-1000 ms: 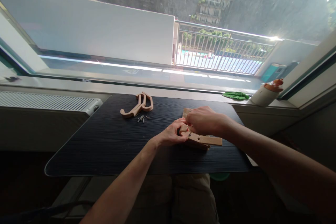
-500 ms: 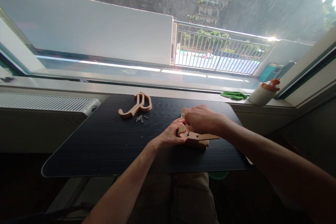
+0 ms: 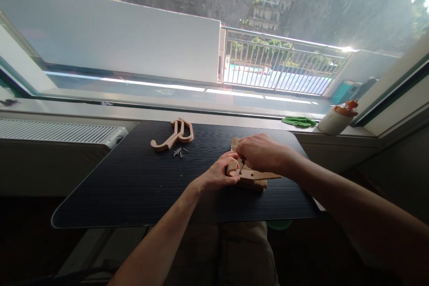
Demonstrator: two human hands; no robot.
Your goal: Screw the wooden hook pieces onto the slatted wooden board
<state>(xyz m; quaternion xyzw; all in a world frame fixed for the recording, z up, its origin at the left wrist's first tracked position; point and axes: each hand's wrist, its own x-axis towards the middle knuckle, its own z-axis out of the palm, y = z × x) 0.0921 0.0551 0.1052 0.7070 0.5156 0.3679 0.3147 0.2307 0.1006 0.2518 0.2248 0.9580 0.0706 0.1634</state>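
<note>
My left hand (image 3: pixel 221 171) is closed round the curled end of a wooden hook (image 3: pixel 258 175), pressing it against a wooden block (image 3: pixel 256 184) on the dark table. The hook has round holes along its flat part. My right hand (image 3: pixel 259 151) is wrapped round a screwdriver (image 3: pixel 243 163); its handle is mostly hidden in the fist. The thin shaft points down at the hole nearest the curl; whether a screw sits there is too small to tell. Farther left lie more wooden hooks (image 3: pixel 174 136), overlapping, with several loose screws (image 3: pixel 178 152) in front of them.
The dark table (image 3: pixel 134 187) stands against a window sill (image 3: pixel 214 118). On the sill at right are a green cloth (image 3: pixel 298 121) and a white bottle (image 3: pixel 331 120) with an orange top. A white radiator (image 3: pixel 67 132) is at the left, and my legs are below the table edge.
My right fist has turned slightly, and more of the screwdriver shaft shows below it. My left hand keeps its hold on the hook.
</note>
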